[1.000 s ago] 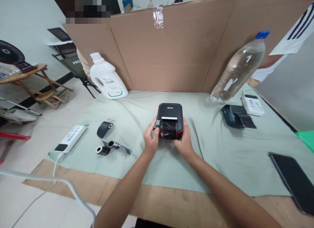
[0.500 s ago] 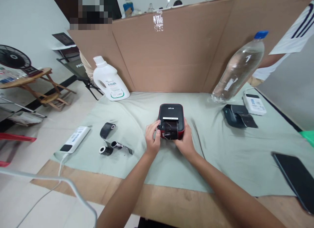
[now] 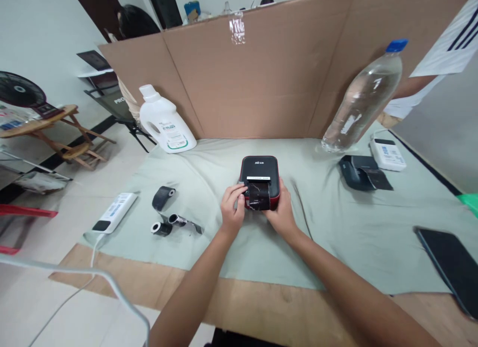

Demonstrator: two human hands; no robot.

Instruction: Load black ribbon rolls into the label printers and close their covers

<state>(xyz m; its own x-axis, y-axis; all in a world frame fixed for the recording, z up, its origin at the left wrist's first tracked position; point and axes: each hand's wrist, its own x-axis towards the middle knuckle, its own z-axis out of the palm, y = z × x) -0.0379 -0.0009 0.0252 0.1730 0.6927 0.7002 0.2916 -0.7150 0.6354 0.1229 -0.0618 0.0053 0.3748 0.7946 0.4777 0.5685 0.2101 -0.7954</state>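
Note:
A small black label printer with red sides (image 3: 260,169) sits on the green cloth in front of me. A dark strip (image 3: 259,196) comes out of its front slot and hangs over the front edge. My left hand (image 3: 233,207) holds the printer's left front corner, with fingertips on the top near the strip and the thumb lower at the front. My right hand (image 3: 283,210) is wrapped round the right side, its thumb near the lower front edge. The fingers beneath the printer are hidden.
Several black rolls (image 3: 162,229) and a white power strip (image 3: 115,212) lie left. A white jug (image 3: 168,123) and a water bottle (image 3: 364,100) stand by the cardboard panel (image 3: 257,88). Right are another black device (image 3: 358,173), a white box (image 3: 388,154) and a phone (image 3: 448,267). A person's arm (image 3: 416,85) is behind.
My left fingertips have shifted slightly inward over the printer's top, toward the strip. The printer stays in place between both hands. The view has shifted slightly.

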